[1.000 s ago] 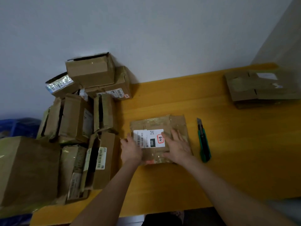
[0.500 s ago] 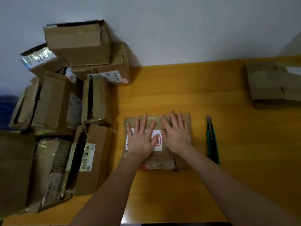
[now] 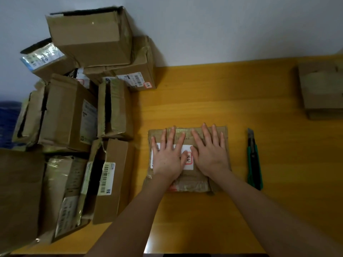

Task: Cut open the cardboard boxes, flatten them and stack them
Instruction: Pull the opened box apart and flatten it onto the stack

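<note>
A flattened cardboard box (image 3: 193,183) with a white shipping label lies on the yellow wooden table (image 3: 222,93) in front of me. My left hand (image 3: 168,156) presses flat on its left half, fingers straight and spread. Beside it, my right hand (image 3: 209,153) presses flat on the right half in the same way. A green utility knife (image 3: 254,160) lies on the table just right of the box, blade end pointing away from me. A stack of flattened boxes (image 3: 321,89) sits at the far right.
A pile of several unflattened cardboard boxes (image 3: 89,38) fills the table's left side, up against the white wall. A blue object (image 3: 8,119) shows beyond the pile at the left edge. The table's near edge runs along the bottom.
Both hands went from gripping the box's near edge to lying flat on top of it, fingers spread. The view has tipped down and left.
</note>
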`<state>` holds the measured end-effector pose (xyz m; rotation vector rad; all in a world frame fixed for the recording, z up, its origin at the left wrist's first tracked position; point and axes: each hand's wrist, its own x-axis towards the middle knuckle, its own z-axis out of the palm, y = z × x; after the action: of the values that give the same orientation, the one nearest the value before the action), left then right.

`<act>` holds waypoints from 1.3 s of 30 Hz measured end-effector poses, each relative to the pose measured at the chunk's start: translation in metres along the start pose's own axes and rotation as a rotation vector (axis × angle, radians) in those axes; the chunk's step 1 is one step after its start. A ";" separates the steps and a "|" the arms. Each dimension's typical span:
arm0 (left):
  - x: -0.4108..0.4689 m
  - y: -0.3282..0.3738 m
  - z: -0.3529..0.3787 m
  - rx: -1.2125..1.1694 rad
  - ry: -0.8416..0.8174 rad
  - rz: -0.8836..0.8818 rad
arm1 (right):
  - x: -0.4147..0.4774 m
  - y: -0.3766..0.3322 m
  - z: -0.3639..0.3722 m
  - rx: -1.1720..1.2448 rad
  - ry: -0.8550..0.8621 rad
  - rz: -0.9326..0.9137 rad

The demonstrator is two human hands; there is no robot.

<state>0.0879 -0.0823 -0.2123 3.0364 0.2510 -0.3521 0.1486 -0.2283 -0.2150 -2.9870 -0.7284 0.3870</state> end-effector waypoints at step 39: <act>-0.054 -0.009 -0.050 -0.604 -0.063 -0.462 | -0.074 0.000 -0.051 0.537 0.007 0.555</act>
<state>0.0455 -0.0772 -0.1516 2.3463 0.8785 -0.3213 0.0980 -0.2618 -0.1481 -2.6042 0.2082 0.4924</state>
